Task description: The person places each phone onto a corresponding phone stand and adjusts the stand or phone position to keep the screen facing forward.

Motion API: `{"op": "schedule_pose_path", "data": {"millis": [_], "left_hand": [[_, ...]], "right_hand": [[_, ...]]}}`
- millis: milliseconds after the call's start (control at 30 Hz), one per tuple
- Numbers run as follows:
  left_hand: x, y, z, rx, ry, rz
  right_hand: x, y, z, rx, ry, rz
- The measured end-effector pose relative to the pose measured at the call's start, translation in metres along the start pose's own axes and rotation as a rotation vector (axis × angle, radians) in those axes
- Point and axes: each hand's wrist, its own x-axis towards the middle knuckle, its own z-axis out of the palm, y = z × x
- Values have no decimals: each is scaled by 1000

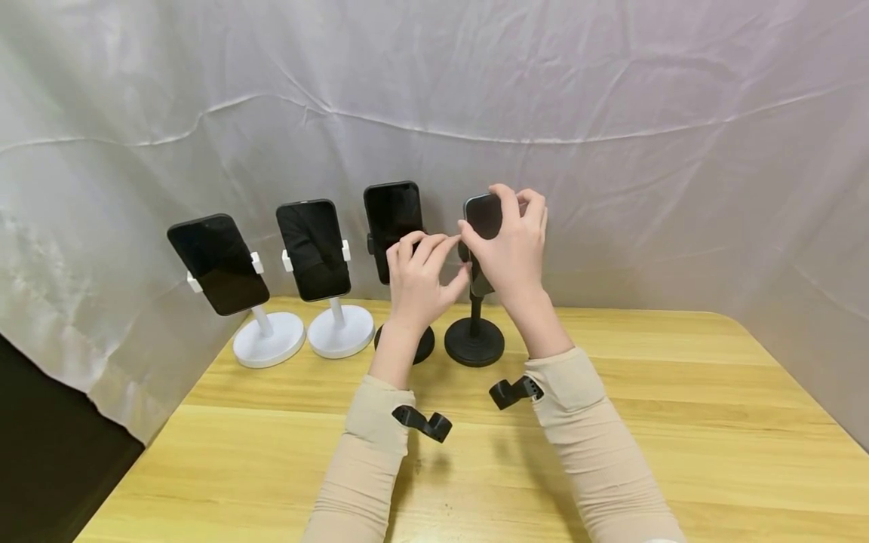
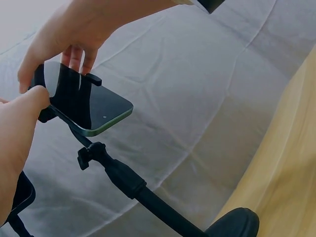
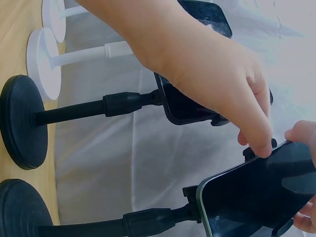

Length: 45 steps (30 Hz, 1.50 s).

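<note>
A black-screened phone with a greenish rim sits tilted in the clamp of a black phone stand. Across the phone, my right hand grips it, thumb at the left edge and fingers at the right edge. At the left side of the same phone, my left hand pinches the clamp beside the phone's edge with thumb and fingertips. In the right wrist view the left fingers are partly hidden behind the phone's edge. My left hand covers part of a second black stand's phone.
Two white stands with phones stand to the left, beside the second black stand. A grey cloth hangs behind the wooden table. Cameras stick out from both wrists.
</note>
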Motion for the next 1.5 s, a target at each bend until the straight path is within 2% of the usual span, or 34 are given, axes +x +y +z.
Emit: {"op": "schedule_pose_path", "data": {"millis": [200,433,633,900,1067,1333,1500], "left_hand": [[1,2,1,-32,-15,-18],[3,5,1,-51,-3,-19],[2,3,1,-43,-15,-26],[0,1,2,-8,-63,-42],[0,1,2,-5,-65,-50],[0,0,1,-14,-56,-64],[-1,-1,0,-27,-52,-75]], "right_hand": [[1,0,0,-8,2,11],[2,3,2,-12,11,-5],[2,5,4,-26,20,-12],[3,5,8,-68,26,-2],[3,5,10,-96,30,-17],[1,5,10,-156,0,-56],[-1,5,8,-194,-39,-38]]}}
